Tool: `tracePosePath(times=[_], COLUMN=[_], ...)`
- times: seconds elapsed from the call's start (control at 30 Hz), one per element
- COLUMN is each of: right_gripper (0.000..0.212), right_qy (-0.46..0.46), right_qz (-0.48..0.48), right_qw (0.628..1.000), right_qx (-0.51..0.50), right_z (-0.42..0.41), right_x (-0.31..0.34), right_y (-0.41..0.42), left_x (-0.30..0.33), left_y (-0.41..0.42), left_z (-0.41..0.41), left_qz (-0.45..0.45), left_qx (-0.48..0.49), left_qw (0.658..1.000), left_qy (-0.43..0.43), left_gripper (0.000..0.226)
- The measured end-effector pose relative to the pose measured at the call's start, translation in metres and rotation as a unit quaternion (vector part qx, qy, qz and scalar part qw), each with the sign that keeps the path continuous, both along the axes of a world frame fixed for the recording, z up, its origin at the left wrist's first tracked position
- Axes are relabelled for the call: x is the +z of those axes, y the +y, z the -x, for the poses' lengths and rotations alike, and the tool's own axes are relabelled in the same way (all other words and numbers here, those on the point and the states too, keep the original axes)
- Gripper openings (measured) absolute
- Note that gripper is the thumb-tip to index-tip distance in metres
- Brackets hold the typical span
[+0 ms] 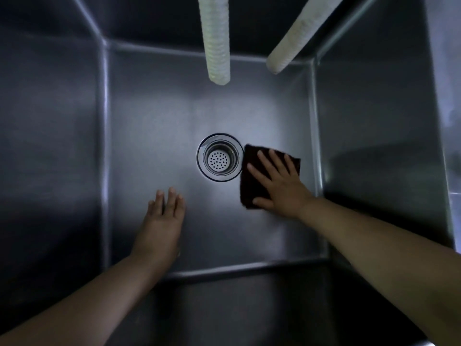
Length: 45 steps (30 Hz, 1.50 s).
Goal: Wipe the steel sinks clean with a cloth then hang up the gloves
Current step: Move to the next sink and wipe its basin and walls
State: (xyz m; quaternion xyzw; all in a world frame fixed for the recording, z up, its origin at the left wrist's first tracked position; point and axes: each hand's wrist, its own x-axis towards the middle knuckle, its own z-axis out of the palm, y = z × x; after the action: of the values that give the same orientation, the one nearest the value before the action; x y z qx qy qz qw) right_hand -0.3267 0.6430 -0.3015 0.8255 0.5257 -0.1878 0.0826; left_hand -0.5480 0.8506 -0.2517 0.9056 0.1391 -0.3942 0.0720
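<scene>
Head view looks straight down into one deep steel sink (149,136), with two bare forearms reaching in from the near edge. Nearest, the left hand (162,218) lies over the sink floor with its fingers straight and together, grasping nothing; whether the palm actually bears on the steel or hovers just above it cannot be told. A little farther in and to the right, the right hand (277,182) presses flat on a dark cloth (252,168), fingers spread and straight across it, thumb laid along its near edge rather than curled around it. The cloth lies on the sink floor, its left edge just beside the rim of the drain strainer (219,158), perhaps touching it. Beyond the drain the floor runs to the back wall, and above it two pale ribbed hoses (217,38) hang down into the basin, ends clear of the floor.

As a judgement, the wiping is under way and not finished: the cloth is working the floor right of the drain, and nothing shows whether the walls or the left part of the floor have been covered. The steel looks dull and evenly lit, with no obvious dirt, though blur hides fine detail. Any other sink lies out of view. No gloves appear and both hands are bare, so how the hanging step stands cannot be told from here.
</scene>
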Motion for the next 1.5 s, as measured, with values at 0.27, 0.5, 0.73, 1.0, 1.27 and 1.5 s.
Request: tracePosePath(times=[0.27,0.5,0.73,1.0,1.27,1.5], right_gripper=[0.074,0.076,0.075,0.083,0.095,0.105], right_qy=[-0.015,-0.045,-0.06,-0.019,0.049,0.095], right_qz=[-0.027,-0.012,0.031,0.104,0.189,0.265], right_qw=[0.981,0.978,0.961,0.959,0.872,0.776], right_qx=[-0.19,-0.204,-0.267,-0.263,-0.448,-0.564], right_z=[-0.086,-0.153,-0.134,-0.03,0.066,0.118], right_x=[-0.008,-0.003,0.0,0.012,0.005,0.007], right_y=[0.119,0.135,0.08,0.004,-0.025,-0.021], left_x=[-0.006,-0.005,-0.003,0.003,0.007,0.001], left_y=[0.002,0.003,0.001,-0.001,0.001,-0.001], left_z=[0.0,-0.002,-0.001,0.0,0.002,0.002], left_qz=[0.002,-0.005,-0.015,-0.014,-0.004,-0.017], left_qx=[0.013,0.0,-0.012,-0.026,-0.023,-0.023], left_qw=[1.0,1.0,1.0,1.0,1.0,0.999], left_qy=[0.004,0.014,0.014,0.004,-0.009,-0.021], left_gripper=[0.11,0.111,0.109,0.101,0.095,0.082])
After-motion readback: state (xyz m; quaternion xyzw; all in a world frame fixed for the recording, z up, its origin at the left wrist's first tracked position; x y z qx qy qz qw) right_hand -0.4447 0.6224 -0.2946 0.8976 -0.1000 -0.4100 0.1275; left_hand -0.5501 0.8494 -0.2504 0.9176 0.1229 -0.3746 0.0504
